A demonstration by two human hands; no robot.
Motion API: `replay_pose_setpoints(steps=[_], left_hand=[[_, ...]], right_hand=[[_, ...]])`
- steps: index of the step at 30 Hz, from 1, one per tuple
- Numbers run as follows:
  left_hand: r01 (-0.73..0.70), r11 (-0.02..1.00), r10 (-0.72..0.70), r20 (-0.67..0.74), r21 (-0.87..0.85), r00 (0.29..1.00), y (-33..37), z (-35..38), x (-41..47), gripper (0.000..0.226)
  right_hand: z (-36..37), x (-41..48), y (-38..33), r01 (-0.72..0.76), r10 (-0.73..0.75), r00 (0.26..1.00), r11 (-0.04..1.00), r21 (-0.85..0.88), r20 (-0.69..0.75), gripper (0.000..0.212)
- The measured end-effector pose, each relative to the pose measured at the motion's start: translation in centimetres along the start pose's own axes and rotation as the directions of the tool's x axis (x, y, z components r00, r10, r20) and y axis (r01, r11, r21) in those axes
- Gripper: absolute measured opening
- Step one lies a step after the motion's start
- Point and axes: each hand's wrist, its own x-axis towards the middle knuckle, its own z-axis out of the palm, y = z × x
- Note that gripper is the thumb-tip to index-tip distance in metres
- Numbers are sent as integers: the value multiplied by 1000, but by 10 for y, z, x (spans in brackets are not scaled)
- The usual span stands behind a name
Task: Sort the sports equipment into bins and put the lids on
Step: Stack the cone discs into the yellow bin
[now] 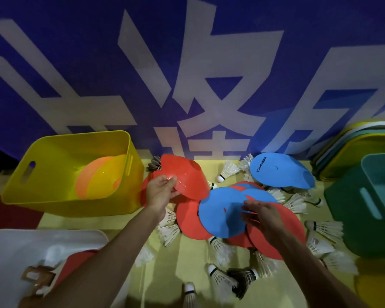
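left hand [162,192] pinches glossy red disc [187,176] | right hand [262,216] relaxed over blue disc [222,212]

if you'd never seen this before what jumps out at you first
The heap of flat blue and red round discs at the centre, ringed by scattered white feather shuttlecocks, with the right hand over it. Just left, the left hand holds a red plastic cone marker beside the big yellow plastic bin.

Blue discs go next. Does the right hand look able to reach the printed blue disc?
Probably yes: the right hand is open and empty, and the printed blue disc lies uncovered.
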Motion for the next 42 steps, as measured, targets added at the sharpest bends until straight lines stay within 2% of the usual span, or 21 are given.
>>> replay_pose_setpoints(steps=[3, 10, 15, 17, 21, 24, 26, 28, 30, 32, 34, 36, 39, 42], left_hand=[[-71, 996, 68, 51, 56, 996, 9, 0, -17, 6], [-256, 948, 236, 124, 191, 964, 22, 13, -53, 12], [-457, 820, 404, 217, 345, 889, 35, 14, -76, 14], [-552, 708, 490, 256, 440, 833, 41, 10, -83, 18], [-710, 418, 636, 375, 566, 674, 58, -2, -99, 22], [-809, 183, 698, 506, 558, 507, 69, -19, -105, 19], [-820, -16, 724, 573, 572, 385, 78, -34, -104, 21], [-784, -190, 727, 621, 591, 292, 88, -50, -103, 23], [-758, -269, 722, 645, 594, 249, 97, -70, -97, 26], [-741, -270, 728, 634, 615, 261, 100, -92, -88, 27], [-732, -210, 748, 588, 649, 307, 100, -113, -79, 23], [-740, -114, 762, 536, 663, 363, 99, -133, -72, 19], [-749, -12, 755, 497, 662, 428, 91, -171, -58, 30], [-728, 193, 763, 366, 657, 533, 84, -212, -45, 32]], right_hand=[[-13, -12, 0, 13, -13, 1000, 1000, -1, -4, 10], [-54, -27, 6, 25, -23, 999, 999, 42, -42, 10], [-66, -50, 4, 53, -52, 995, 998, 15, -85, 11], [-51, -62, -8, 103, -103, 994, 995, -11, -31, 16], [6, -89, -49, 234, -229, 961, 972, -19, 156, 31], [51, -108, -80, 279, -254, 918, 959, -42, 304, 47], [76, -115, -94, 293, -255, 900, 955, -57, 353, 54], [98, -117, -102, 308, -267, 888, 950, -52, 373, 54], [119, -118, -105, 312, -290, 887, 950, -4, 360, 42], [140, -117, -103, 335, -320, 888, 942, 13, 329, 27], [161, -118, -98, 356, -340, 890, 935, 4, 304, 15], [182, -120, -91, 355, -346, 894, 935, 21, 284, 14], [217, -120, -81, 357, -353, 897, 933, 37, 265, 18], [254, -117, -70, 357, -354, 898, 933, 40, 260, 16]])
